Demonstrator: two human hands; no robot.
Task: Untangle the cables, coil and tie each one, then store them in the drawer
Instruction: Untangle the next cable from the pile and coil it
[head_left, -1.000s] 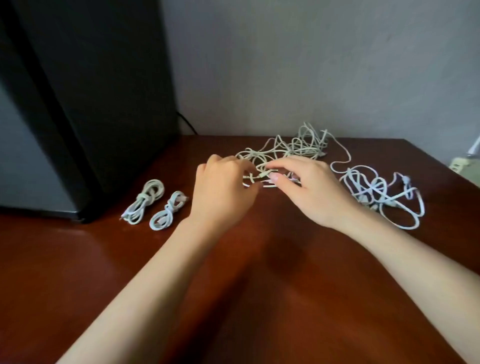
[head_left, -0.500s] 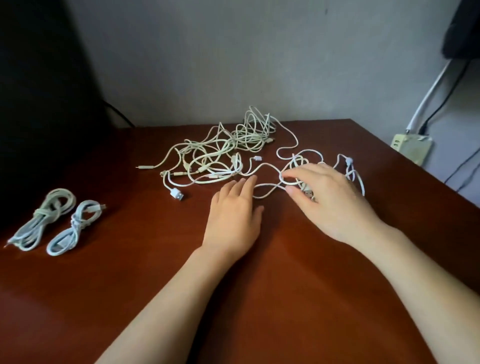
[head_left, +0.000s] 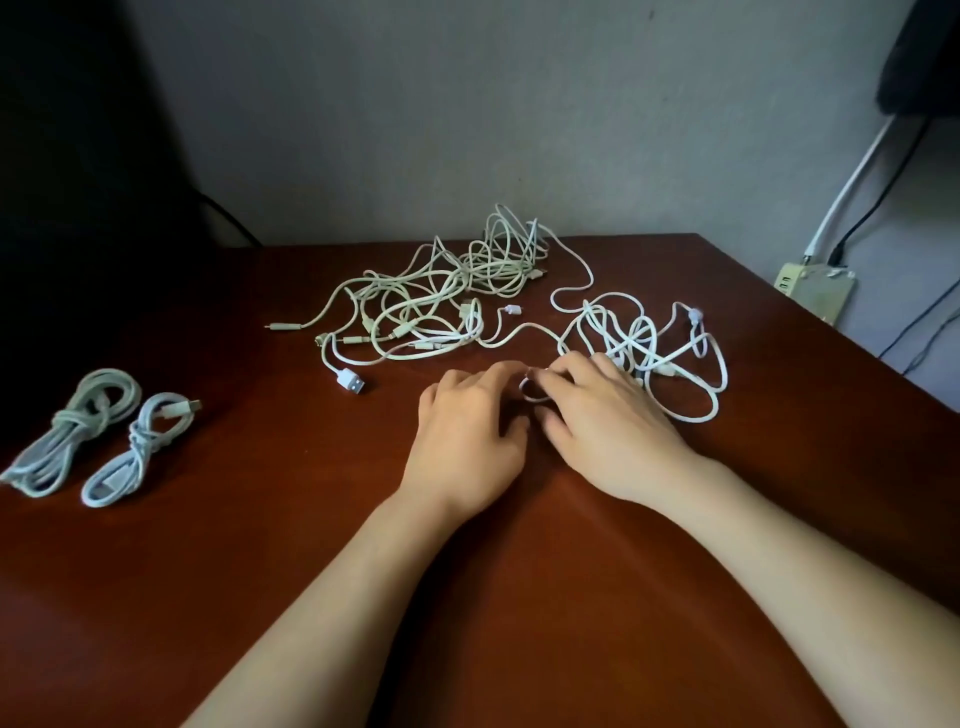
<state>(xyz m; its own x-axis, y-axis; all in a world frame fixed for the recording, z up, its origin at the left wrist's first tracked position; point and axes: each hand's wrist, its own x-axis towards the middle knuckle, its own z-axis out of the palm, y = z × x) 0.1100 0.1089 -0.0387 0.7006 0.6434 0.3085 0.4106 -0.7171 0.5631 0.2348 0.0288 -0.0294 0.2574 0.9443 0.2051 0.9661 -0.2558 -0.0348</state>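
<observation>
Tangled cables (head_left: 470, 312) lie ahead, right hand (head_left: 613, 436) pinching one loop (head_left: 530, 396); grip of left hand (head_left: 467, 441) unclear.

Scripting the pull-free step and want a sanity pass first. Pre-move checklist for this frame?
1. Right hand has the white cable loop pinched: ok.
2. Left hand holds that loop too: cannot tell, its fingertips hide the contact.
3. White tangle separated from cream tangle: not ok, a strand bridges them.
4. Tied coils clear of the pull path: ok, both lie apart at far left.
5. Drawer ready: cannot tell, not in view.
</observation>
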